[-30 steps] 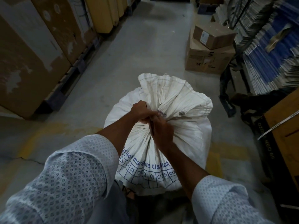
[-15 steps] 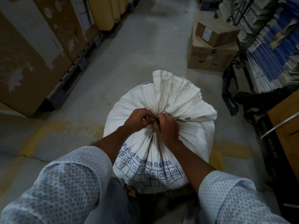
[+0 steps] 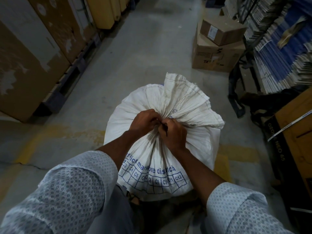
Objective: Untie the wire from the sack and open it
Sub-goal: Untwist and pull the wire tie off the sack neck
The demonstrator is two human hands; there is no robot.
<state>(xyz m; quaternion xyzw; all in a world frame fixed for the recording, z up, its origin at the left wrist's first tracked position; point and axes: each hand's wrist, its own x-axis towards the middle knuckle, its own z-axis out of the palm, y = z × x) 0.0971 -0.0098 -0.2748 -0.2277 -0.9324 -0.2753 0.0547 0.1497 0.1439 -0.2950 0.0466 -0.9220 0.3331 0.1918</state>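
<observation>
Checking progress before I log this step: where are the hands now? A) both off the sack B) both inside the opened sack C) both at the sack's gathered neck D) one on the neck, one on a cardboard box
C: the left hand and right hand meet at the bunched neck of the sack, which is still gathered shut.

A grey concrete floor carries the white sack and two stacked cardboard boxes.

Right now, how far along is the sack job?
Done: nothing visibly. The sack neck is bunched shut, its top flap fanned out behind. In hand: left hand and right hand pinch at the neck, where the wire is mostly hidden. Left: untie it, open the sack.
</observation>
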